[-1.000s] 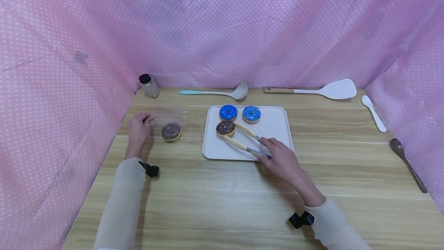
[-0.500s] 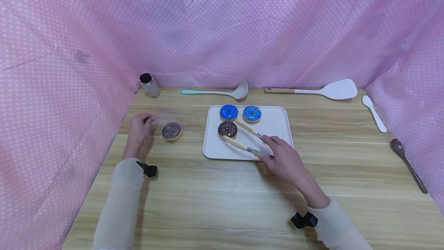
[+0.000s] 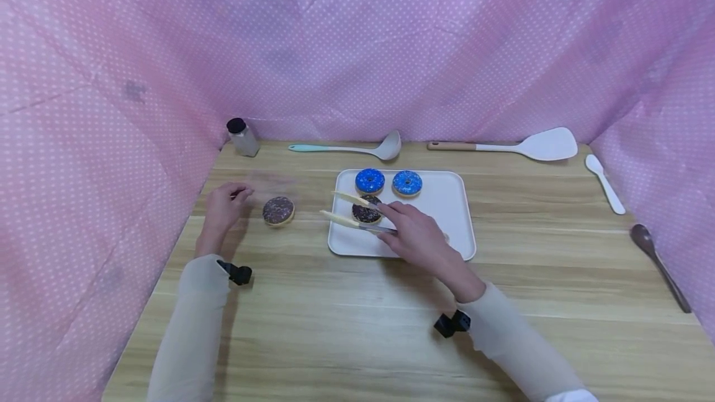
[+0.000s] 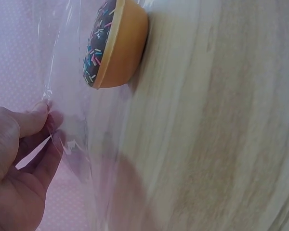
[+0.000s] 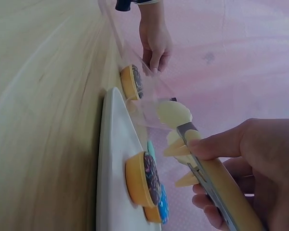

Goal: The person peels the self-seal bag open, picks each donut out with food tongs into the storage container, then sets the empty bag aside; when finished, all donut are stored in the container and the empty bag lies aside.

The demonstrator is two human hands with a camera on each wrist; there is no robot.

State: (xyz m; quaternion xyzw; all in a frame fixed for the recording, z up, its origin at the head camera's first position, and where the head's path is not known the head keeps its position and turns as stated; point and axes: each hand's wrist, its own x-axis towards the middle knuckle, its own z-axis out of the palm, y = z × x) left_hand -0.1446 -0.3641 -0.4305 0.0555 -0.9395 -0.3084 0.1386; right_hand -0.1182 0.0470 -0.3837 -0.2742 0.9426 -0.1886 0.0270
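My left hand [image 3: 222,208] pinches the edge of a clear plastic bag or film [image 4: 70,154] between thumb and fingers. A chocolate doughnut with sprinkles [image 3: 278,211] lies inside or under that plastic; I cannot tell which. Over the white tray [image 3: 438,203], my right hand [image 3: 421,237] grips tongs [image 3: 342,220] with cream tips, spread apart and holding nothing. Those tips point left, above the tray's left rim. Below them another chocolate doughnut [image 3: 365,213] rests on the tray, partly hidden by the tongs. Two blue doughnuts, a darker one [image 3: 370,180] and a lighter one [image 3: 407,183], sit behind it.
Along the back edge stand or lie a black-lidded jar [image 3: 243,138], a ladle [image 3: 385,146] and a white spatula [image 3: 547,144]. A white spoon [image 3: 605,183] and a dark brown spoon [image 3: 659,265] lie at the right. Pink dotted cloth [image 3: 357,48] surrounds the table.
The chocolate doughnut on the tray was at the tong tips and now rests free. My right hand has carried the tongs left and up over it. The left hand is almost still.
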